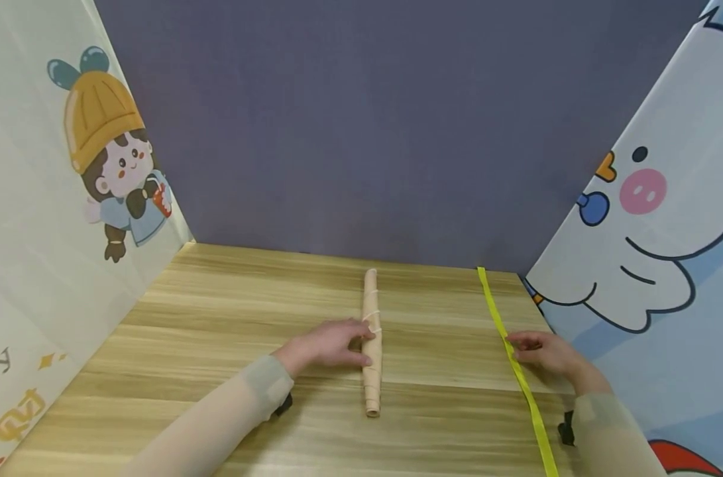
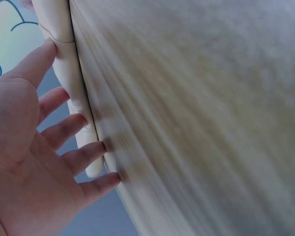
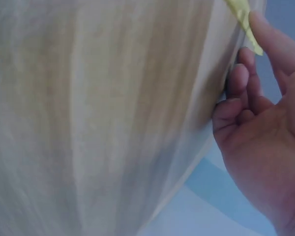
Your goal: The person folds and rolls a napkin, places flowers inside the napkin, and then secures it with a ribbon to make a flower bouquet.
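A beige roll (image 1: 371,371), wound round with thin white string, lies lengthwise on the wooden table. My left hand (image 1: 337,343) is at its left side, fingers spread. In the left wrist view, the thumb of that hand (image 2: 29,132) touches the roll (image 2: 64,61), and the other fingers reach along it. To the right, a long flat yellow strip (image 1: 534,411) runs from the back edge toward me. My right hand (image 1: 546,354) is at its right edge, fingers loosely bent. The right wrist view shows the strip (image 3: 241,12) beside the thumb of this hand (image 3: 265,108).
A dark grey-blue panel (image 1: 337,132) stands behind the wooden table (image 1: 248,291). White walls with cartoon prints rise at the left (image 1: 21,165) and right (image 1: 695,112). Small black devices (image 1: 566,429) sit under both wrists.
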`<state>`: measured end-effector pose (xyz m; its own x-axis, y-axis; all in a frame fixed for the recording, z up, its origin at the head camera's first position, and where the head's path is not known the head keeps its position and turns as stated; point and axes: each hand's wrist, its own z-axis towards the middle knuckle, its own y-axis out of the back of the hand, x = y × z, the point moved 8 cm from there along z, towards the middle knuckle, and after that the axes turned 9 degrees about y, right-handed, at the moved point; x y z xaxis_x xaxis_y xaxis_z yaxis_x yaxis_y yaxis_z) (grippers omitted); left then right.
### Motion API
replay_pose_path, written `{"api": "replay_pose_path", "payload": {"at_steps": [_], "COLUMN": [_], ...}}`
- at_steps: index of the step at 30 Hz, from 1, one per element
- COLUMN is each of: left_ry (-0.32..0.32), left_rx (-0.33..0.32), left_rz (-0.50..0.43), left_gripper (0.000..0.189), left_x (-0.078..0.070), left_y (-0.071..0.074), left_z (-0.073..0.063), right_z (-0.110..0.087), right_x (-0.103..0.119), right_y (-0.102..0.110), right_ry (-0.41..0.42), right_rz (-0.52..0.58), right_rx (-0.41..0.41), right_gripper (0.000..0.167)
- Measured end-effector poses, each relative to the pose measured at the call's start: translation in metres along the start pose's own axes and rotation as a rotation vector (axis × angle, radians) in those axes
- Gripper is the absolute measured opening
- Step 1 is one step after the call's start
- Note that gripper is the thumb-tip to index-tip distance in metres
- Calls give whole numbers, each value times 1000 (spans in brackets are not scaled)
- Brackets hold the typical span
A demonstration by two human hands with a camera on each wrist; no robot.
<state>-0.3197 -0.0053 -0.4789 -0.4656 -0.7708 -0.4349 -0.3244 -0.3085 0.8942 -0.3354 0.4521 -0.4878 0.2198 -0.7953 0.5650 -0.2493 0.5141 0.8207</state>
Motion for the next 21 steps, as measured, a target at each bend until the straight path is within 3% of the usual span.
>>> {"api": "replay_pose_path", "payload": {"at_steps": [10, 21], "left_ry": [-17, -5], "left_rx": [-4, 5], "left_rz": [-14, -20], "left_gripper": [59, 58], "left_x": [-1, -2], "left_y": [0, 2], "left_z": [1, -2], "right_z": [2, 1], "right_x": [-8, -9], "right_y": [-5, -8], "right_ry": [-20, -88], "right_rz": [-26, 33], "right_rx": [11, -18], "right_gripper": [52, 51]}}
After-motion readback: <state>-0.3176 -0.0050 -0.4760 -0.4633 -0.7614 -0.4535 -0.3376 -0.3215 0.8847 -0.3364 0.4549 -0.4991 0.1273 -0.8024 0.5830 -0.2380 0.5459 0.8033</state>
